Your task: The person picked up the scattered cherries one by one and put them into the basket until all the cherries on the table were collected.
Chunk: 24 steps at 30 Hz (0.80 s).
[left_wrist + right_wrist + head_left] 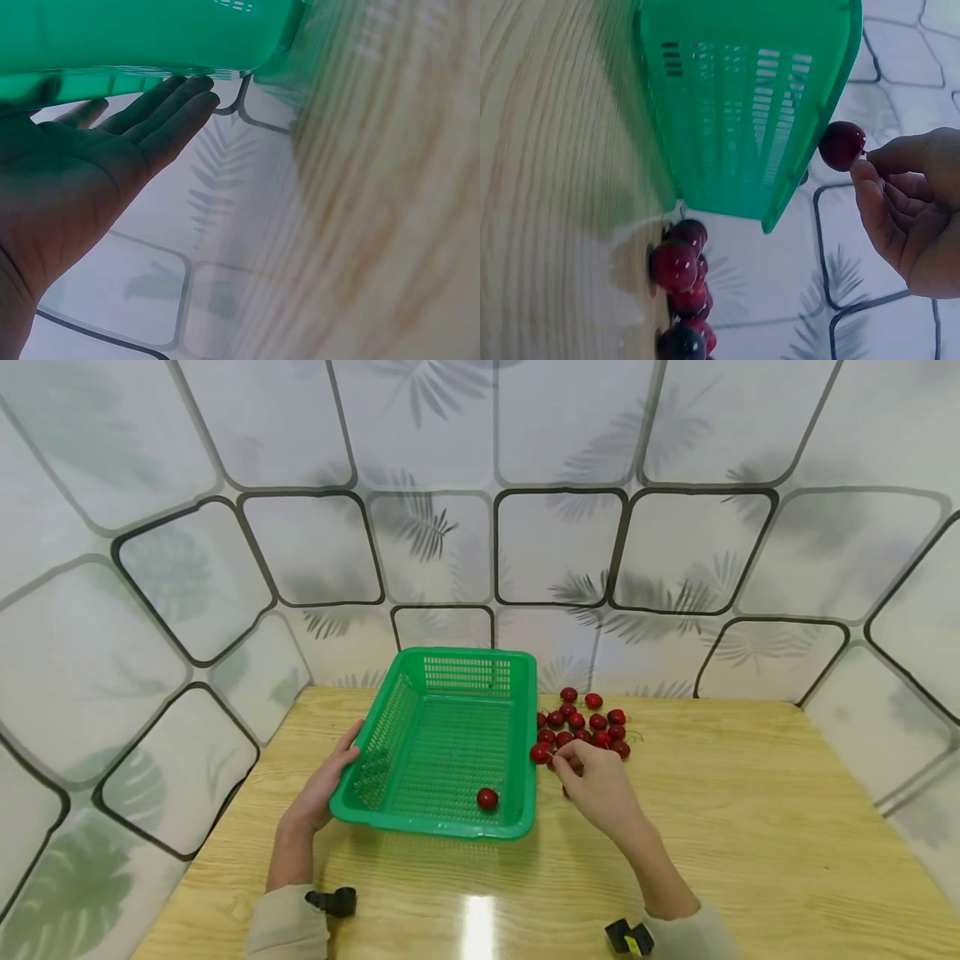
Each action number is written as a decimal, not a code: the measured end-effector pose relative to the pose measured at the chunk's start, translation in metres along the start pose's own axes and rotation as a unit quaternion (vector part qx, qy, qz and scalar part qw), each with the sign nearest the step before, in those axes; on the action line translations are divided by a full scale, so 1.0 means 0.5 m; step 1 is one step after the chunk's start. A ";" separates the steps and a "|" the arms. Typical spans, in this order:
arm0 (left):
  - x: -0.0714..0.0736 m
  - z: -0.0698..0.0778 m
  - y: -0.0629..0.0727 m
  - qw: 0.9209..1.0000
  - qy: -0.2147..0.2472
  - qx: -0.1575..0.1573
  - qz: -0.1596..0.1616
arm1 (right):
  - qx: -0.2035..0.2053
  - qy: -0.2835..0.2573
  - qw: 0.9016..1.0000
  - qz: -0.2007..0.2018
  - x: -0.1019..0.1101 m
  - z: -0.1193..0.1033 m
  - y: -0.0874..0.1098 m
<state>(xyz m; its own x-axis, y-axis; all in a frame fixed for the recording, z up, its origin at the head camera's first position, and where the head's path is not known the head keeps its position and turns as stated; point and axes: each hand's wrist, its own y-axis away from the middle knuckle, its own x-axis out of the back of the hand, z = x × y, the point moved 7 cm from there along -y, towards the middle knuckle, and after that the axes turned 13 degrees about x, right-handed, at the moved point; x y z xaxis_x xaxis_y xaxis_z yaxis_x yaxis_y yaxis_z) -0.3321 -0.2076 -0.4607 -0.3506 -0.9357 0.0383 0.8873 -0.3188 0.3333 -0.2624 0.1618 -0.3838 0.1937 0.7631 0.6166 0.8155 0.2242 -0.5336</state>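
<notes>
A green plastic basket (433, 821) stands on the table, with one dark red cherry (487, 799) lying in its near right corner. My left hand (327, 781) holds the basket's left rim; in the left wrist view its fingers (176, 124) stretch out beneath the rim. Thumb and index finger of my right hand (596, 783) pinch the stem of another cherry (842, 146). That cherry hangs right at the outside of the basket's right rim. Below and behind it lies a cluster of loose cherries (597, 722), partly hidden by the right hand.
The wooden table (750, 810) reaches back to walls covered in a leaf-patterned sheet (558, 547). In the right wrist view, several cherries (676, 264) lie on the table close by the basket's side. A light glare shows near the front.
</notes>
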 end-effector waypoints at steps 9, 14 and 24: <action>0.002 0.003 0.000 1.000 -0.001 -0.007 -0.007 | 0.083 0.076 0.992 -0.062 -0.066 -0.071 -0.015; 0.001 0.004 -0.001 1.000 0.002 -0.004 -0.008 | 0.119 0.145 0.976 -0.107 -0.101 -0.098 -0.023; 0.001 -0.001 0.003 1.000 0.007 -0.002 -0.015 | 0.183 0.217 0.943 -0.174 -0.156 -0.119 -0.033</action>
<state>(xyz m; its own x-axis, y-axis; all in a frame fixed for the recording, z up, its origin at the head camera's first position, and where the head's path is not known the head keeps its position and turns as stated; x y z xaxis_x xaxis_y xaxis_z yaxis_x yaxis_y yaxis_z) -0.3310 -0.2087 -0.4606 -0.3726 -0.9278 0.0161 0.8778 -0.3468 0.3305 -0.2588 0.0625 -0.3886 0.2182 0.3019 0.9280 0.6436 0.6703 -0.3694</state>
